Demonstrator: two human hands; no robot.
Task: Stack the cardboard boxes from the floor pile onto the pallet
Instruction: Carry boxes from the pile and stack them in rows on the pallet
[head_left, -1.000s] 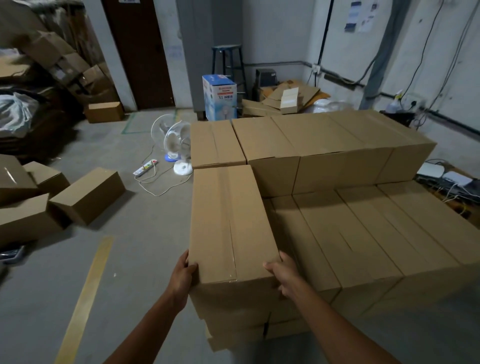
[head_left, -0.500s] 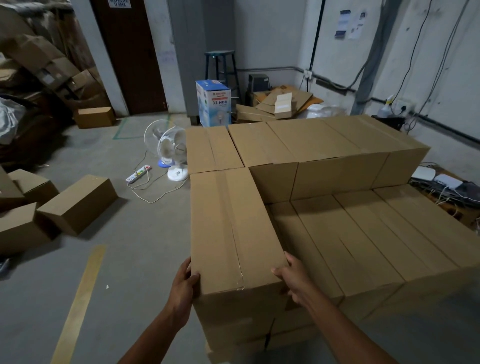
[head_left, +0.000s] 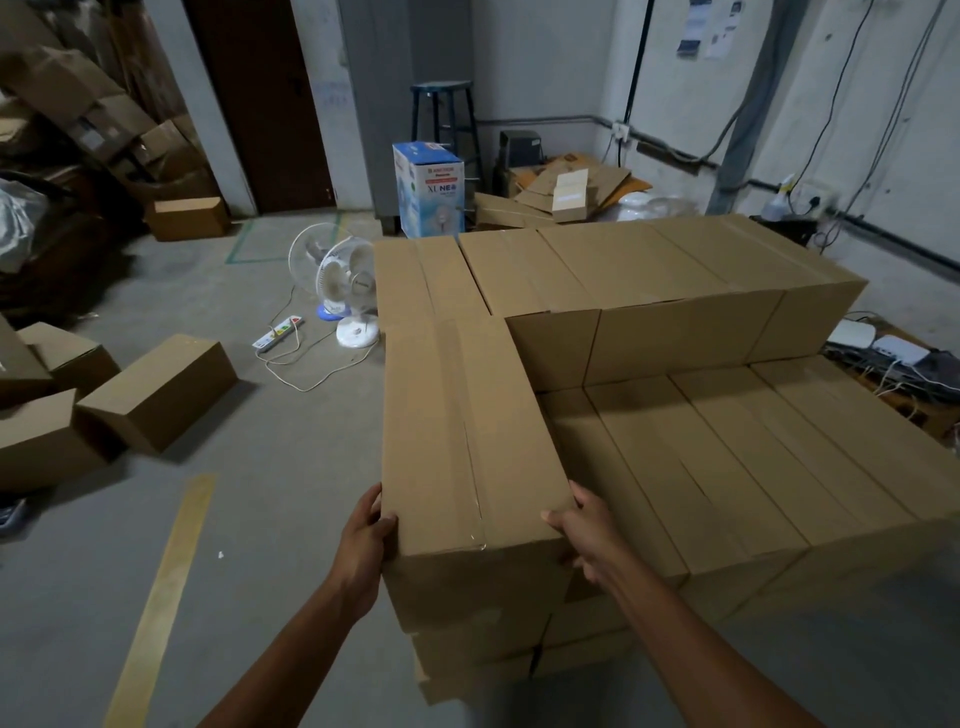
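- The top box (head_left: 467, 441) sits on the near left corner of the stack (head_left: 727, 457). Its left side is flush with the stack's left edge, and its far end meets the taller back row (head_left: 649, 270).
- Its long axis runs straight away from the person, with the taped seam running lengthwise.
- The left hand (head_left: 363, 551) grips the near left corner and the right hand (head_left: 587, 530) grips the near right corner.
- Bare concrete floor (head_left: 291, 493) lies open between the stack and the floor pile (head_left: 156, 389); two fans (head_left: 348, 291) stand by the far left corner.
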